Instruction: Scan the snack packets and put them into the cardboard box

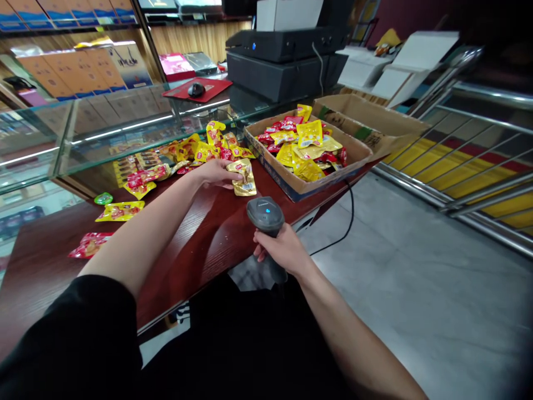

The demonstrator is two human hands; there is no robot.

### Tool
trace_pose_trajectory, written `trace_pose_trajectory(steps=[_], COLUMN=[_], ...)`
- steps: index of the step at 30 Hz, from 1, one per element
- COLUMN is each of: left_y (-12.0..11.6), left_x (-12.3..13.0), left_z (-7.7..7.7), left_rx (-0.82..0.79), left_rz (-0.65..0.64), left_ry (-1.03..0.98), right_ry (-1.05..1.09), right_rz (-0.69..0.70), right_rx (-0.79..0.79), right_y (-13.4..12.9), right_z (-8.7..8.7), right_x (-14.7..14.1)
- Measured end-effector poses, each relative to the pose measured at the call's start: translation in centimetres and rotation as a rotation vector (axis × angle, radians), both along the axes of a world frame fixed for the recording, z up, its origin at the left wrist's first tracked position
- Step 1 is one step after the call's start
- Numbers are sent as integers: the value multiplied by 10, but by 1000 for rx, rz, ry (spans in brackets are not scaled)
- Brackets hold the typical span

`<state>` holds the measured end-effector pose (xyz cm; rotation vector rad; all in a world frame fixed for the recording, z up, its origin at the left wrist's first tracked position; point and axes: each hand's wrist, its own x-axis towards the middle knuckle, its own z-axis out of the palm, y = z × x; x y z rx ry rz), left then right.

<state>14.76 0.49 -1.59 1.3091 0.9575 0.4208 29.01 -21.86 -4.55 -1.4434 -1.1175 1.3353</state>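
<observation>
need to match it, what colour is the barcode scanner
The barcode scanner is dark grey with a blue mark, best in the head view.

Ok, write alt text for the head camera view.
A person's right hand grips a dark handheld barcode scanner while the left hand rests on a gold foil packet on a dark wooden counter. Yellow and red packets fill a cardboard box there, and more lie scattered.
</observation>
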Motion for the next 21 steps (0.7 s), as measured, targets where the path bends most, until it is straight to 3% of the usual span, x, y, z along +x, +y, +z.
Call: trace_pose_trajectory(steps=[11,21], left_y=[4,2], left_x=[5,4], left_z=[-2,2], left_rx=[54,40], left_rz=[-29,-2], left_ry=[17,20], right_ry=[-11,2], right_rz=[-39,-46], right_rx=[1,-25], right_y=[0,0], right_z=[13,14], right_x=[-3,-5])
